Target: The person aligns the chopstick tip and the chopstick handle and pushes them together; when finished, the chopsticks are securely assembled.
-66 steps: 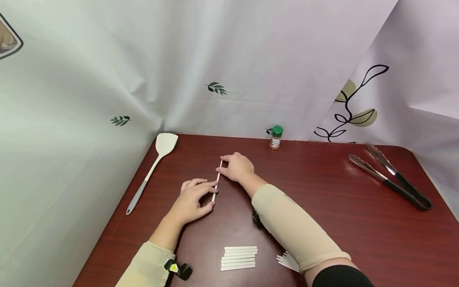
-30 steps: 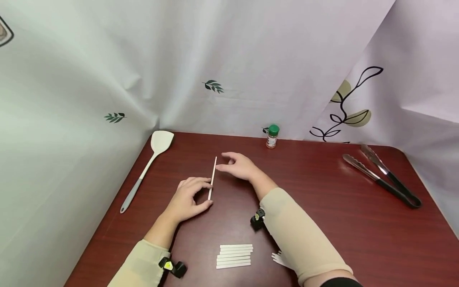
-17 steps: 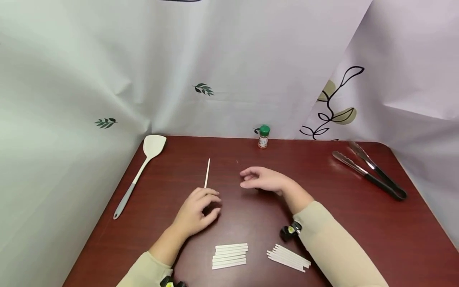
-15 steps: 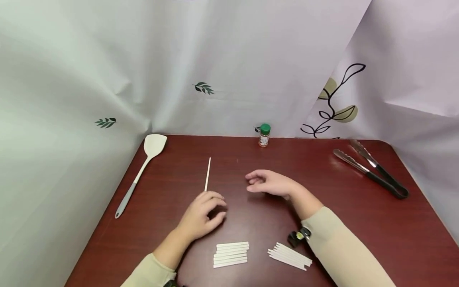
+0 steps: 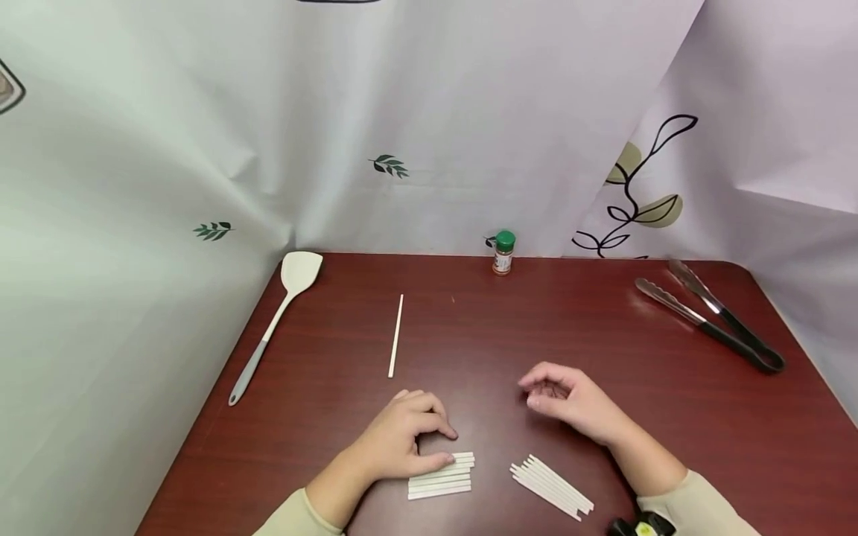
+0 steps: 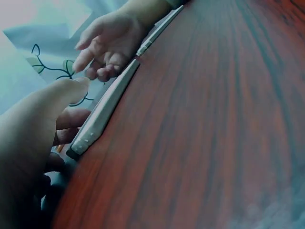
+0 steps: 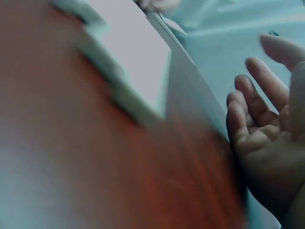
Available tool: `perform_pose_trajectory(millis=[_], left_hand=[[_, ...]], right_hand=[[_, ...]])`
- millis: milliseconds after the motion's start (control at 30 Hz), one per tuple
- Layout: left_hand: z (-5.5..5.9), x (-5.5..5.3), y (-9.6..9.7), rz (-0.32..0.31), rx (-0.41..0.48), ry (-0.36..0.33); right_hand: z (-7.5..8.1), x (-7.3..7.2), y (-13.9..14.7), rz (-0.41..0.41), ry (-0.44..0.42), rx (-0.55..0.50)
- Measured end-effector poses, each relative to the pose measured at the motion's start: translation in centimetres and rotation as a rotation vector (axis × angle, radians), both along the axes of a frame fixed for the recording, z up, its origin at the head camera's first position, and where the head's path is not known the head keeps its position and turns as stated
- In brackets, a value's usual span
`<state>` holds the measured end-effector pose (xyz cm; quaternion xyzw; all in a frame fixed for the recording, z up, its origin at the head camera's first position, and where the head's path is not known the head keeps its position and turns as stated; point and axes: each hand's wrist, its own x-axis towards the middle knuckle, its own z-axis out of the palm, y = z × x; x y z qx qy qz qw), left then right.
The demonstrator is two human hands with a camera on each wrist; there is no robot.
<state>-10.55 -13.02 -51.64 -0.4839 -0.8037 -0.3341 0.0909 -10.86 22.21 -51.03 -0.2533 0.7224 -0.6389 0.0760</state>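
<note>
At the near side of the table (image 5: 482, 327), just left of ctr, there's the row of short, straight white sticks (image 5: 440, 484), and the left hand (image 5: 402, 438) has just arrived! Thumb over the row's far-left part, fingers curved beyond it; grip half open, nothing visibly pinched, contact hard to tell. Right hand (image 5: 570, 402) has swung back too: loosely curled, empty, just beyond the slanted bundle of short white sticks (image 5: 552, 487).

Big change: both hands are off the thin white stick line (image 5: 396, 336), which lies alone farther out, beyond the left hand, one piece or more, can't tell. Looks let go & placed, so focus is prob. back on the row.

Farther out: white spatula w/ grey handle (image 5: 271, 327) L, green-capped spice bottle (image 5: 503, 254) at back, metal tongs w/ black handles (image 5: 720, 336) R.
</note>
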Motion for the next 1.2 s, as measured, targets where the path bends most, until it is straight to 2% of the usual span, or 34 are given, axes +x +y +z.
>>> perform_pose_trajectory(millis=[100, 167, 267, 333, 433, 600, 733, 900, 1000, 1200], left_hand=[[-0.1, -0.2, -0.2, -0.049, -0.002, -0.004], [-0.2, -0.3, -0.4, -0.072, 0.002, 0.000], [-0.2, -0.4, -0.5, -0.086, 0.012, 0.016], [-0.2, -0.5, -0.3, -0.087, 0.021, 0.032], [-0.2, -0.4, 0.1, -0.080, 0.031, 0.046], [-0.3, 0.2, 0.9, -0.043, 0.007, 0.056], [-0.1, 0.8, 1.1, -0.004, -0.036, -0.019], [0.3, 1.3, 1.4, 0.053, -0.061, -0.110], [0.5, 1.7, 1.7, 0.101, -0.055, -0.142], [0.8, 2.5, 2.3, 0.178, -0.055, -0.238]], right_hand=[[-0.4, 1.3, -0.7, 0.000, 0.239, 0.084], [-0.7, 2.1, -1.2, -0.027, 0.398, 0.125], [-1.0, 3.4, -2.3, -0.172, 0.561, 0.218], [-1.1, 4.2, -2.8, -0.290, 0.606, 0.295], [-0.8, 5.2, -3.3, -0.428, 0.612, 0.410], [-0.2, 6.5, -2.9, -0.503, 0.641, 0.560], [0.0, 7.2, -3.0, -0.482, 0.620, 0.649], [0.9, 8.0, -3.4, -0.431, 0.499, 0.786], [1.1, 8.1, -3.4, -0.409, 0.461, 0.798], [1.2, 8.1, -2.8, -0.342, 0.422, 0.752]])
